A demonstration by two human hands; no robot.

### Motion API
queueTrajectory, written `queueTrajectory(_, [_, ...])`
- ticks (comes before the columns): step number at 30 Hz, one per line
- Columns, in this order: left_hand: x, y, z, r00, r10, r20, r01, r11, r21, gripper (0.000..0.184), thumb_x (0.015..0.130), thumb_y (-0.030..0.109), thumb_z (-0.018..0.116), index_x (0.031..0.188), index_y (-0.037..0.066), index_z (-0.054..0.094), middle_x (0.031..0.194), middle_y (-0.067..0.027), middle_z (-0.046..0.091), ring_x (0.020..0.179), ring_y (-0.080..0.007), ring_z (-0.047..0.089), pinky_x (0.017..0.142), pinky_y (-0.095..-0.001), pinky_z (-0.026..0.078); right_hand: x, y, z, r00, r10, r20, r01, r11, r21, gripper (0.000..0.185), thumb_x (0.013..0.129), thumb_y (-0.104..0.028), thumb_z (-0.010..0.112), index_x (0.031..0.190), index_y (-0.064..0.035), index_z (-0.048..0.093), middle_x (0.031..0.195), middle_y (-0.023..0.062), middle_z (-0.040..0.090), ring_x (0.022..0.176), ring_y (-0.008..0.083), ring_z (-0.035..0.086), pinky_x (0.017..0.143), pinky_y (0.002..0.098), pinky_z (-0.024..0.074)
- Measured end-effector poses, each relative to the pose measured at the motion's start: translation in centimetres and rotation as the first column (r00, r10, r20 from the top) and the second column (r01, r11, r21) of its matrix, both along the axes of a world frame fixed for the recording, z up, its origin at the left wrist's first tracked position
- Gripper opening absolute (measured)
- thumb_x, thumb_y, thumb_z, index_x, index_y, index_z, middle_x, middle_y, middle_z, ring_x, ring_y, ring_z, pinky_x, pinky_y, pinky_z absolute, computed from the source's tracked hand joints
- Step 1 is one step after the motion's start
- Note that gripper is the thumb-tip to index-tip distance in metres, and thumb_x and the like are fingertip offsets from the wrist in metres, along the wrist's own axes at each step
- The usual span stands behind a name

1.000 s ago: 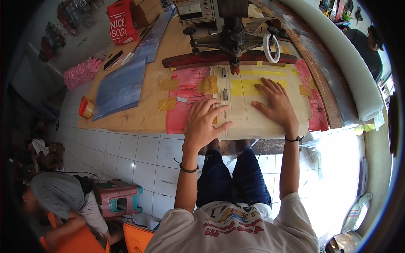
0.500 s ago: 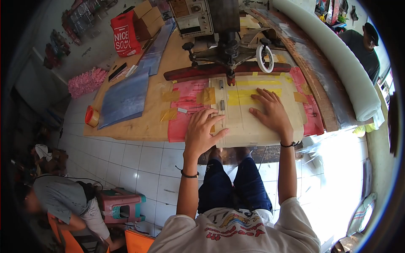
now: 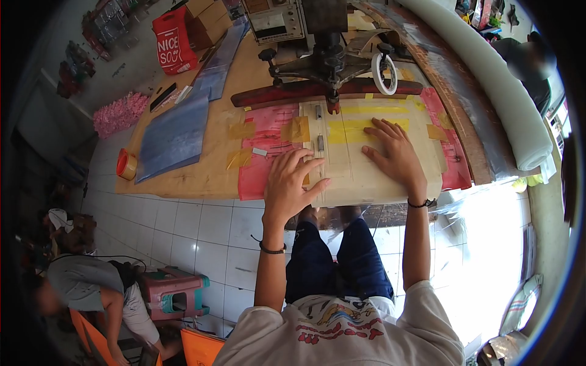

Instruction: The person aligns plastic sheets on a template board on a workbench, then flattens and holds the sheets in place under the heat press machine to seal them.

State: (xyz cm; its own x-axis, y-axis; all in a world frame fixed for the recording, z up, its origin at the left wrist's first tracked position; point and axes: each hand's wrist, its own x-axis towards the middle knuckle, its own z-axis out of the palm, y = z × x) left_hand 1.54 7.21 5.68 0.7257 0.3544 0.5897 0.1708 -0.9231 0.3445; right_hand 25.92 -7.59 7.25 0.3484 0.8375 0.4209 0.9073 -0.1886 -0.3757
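My left hand [image 3: 292, 183] rests with its fingers apart at the left edge of a pale board [image 3: 360, 165], over the border with a red sheet [image 3: 262, 134]. On the board's right half my right hand [image 3: 395, 157] lies flat, fingers spread, its fingertips at a yellow tape strip [image 3: 348, 131]. Small metal pieces [image 3: 320, 143] sit near the board's left side, beyond my left hand. A dark red press bar [image 3: 281, 94] hangs across the board's far edge. Neither hand holds anything.
Blue translucent sheets [image 3: 174, 137] and a tape roll [image 3: 126, 164] lie on the table's left. A white foam roll [image 3: 500, 79] runs along the right. One person [image 3: 97, 287] bends at lower left; another [image 3: 528, 67] is at upper right.
The camera view has shifted slightly. Both hands stay on the board in nearly the same pose. The person at lower left has moved an arm downward.
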Motion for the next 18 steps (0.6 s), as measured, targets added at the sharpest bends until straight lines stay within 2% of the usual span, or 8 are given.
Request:
queueTrajectory(10, [0.1, 0.1, 0.0, 1.000, -0.007, 0.023, 0.007, 1.000, 0.007, 0.039, 0.083, 0.037, 0.081, 0.113, 0.012, 0.075, 0.120, -0.0069, 0.064, 0.116, -0.0311, 0.059, 0.102, -0.0461, 0.047, -0.2, -0.1, 0.3, 1.000, 0.002, 0.006, -0.002, 1.000, -0.009, 0.045, 0.095, -0.035, 0.067, 0.130, -0.0069, 0.066, 0.148, 0.0192, 0.056, 0.143, 0.0361, 0.045, 0.123, 0.0498, 0.0292])
queueTrajectory(18, [0.0, 0.1, 0.2, 1.000, -0.008, 0.015, 0.008, 0.998, 0.056, 0.041, 0.083, 0.040, 0.080, 0.113, 0.012, 0.075, 0.121, -0.0076, 0.064, 0.118, -0.0315, 0.059, 0.104, -0.0466, 0.045, 0.9, 3.2, -0.4, 0.999, 0.051, -0.012, -0.052, 0.991, -0.120, 0.046, 0.103, -0.029, 0.056, 0.143, -0.0076, 0.055, 0.155, 0.0201, 0.047, 0.148, 0.0372, 0.038, 0.123, 0.0573, 0.0240])
